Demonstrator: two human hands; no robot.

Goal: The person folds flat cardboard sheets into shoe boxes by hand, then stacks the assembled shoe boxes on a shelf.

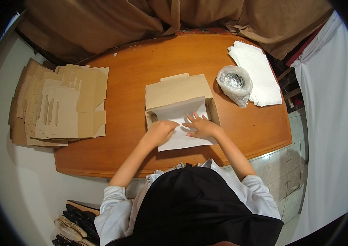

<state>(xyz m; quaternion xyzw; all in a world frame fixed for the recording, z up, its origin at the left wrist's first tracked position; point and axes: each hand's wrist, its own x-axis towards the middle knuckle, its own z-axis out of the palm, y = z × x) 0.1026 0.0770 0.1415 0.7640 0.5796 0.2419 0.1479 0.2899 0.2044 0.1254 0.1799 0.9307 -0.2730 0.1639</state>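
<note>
A brown cardboard box [179, 91] stands before me with its lid folded back toward the far side. Inside it lies a white paper sheet [182, 141], which curves up against the lid and hangs out over the near side. My left hand [161, 132] is closed, its fingers curled onto the sheet near the left edge; the fingertips are partly hidden. Lying on the paper to the right is my right hand [201, 126], fingers spread and holding nothing.
Flattened cardboard boxes [67, 106] are stacked at the table's left. On the right, a clear plastic bag [235, 85] holds small silvery pieces beside a stack of white paper [258, 74]. Brown curtain [100, 24] hangs along the far edge. Shoes [77, 221] lie at lower left.
</note>
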